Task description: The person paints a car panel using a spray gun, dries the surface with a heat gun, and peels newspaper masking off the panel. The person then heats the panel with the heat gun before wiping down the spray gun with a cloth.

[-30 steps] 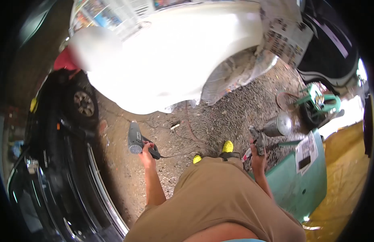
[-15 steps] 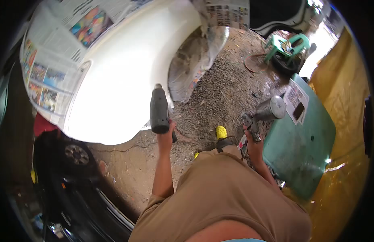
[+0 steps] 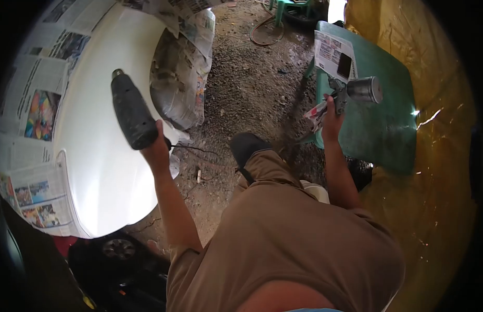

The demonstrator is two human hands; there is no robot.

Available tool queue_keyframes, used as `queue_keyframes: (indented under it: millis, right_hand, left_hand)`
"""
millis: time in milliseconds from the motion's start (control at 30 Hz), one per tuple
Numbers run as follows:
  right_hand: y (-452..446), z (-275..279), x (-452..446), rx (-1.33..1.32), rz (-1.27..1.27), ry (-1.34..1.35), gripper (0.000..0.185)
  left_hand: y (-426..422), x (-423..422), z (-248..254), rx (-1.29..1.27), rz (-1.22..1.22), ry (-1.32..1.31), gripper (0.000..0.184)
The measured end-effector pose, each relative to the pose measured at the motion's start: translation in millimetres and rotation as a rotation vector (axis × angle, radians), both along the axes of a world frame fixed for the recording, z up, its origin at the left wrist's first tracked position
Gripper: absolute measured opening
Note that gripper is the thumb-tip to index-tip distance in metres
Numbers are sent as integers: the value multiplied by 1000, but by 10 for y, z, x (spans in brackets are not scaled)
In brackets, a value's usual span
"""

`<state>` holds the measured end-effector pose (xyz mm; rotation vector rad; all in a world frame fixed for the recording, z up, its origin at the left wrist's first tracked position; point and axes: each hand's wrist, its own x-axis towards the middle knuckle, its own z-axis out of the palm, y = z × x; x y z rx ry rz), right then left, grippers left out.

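White car panel [image 3: 88,151], bordered by newspaper [image 3: 41,114], stands at left; green tabletop [image 3: 387,119] at right bears a newspaper sheet [image 3: 329,49] and a phone [image 3: 344,65]. Heat gun [image 3: 131,112] extends forward from the left fingers [image 3: 160,130]; spray gun [image 3: 340,94] with metal cup [image 3: 364,90] lies within the right fingers [image 3: 331,105]. Left fingers clasp the heat gun; right fingers grasp the spray gun.

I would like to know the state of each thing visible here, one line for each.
Left grip: closed around the heat gun
Heat gun: held up, on or off unclear
Right grip: closed around the spray gun
Spray gun: held, trigger state unclear
Cup: on its side
Phone: lying flat, face dark
Newspaper: spread on the table
Table: standing
Car panel: white, partly masked
Tarp: hanging
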<state>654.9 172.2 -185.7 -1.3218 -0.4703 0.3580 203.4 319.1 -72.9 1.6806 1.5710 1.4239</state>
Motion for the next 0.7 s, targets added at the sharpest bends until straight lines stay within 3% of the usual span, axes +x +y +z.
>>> queue_keyframes:
  millis: [100, 400, 533, 700]
  right_hand:
    - [-158, -124, 291, -184, -74, 45, 32]
    - [-783, -894, 971, -237, -218, 261, 24]
    - [-1015, -1357, 1330, -421, -193, 290, 30]
    - [-910, -1646, 1581, -541, -158, 350, 39]
  left_hand:
    - [-45, 15, 128, -68, -16, -57, 24]
    - [-96, 32, 287, -112, -40, -92, 12]
    - [121, 81, 375, -92, -20, -1, 12]
    - [704, 349, 352, -110, -10, -73, 13]
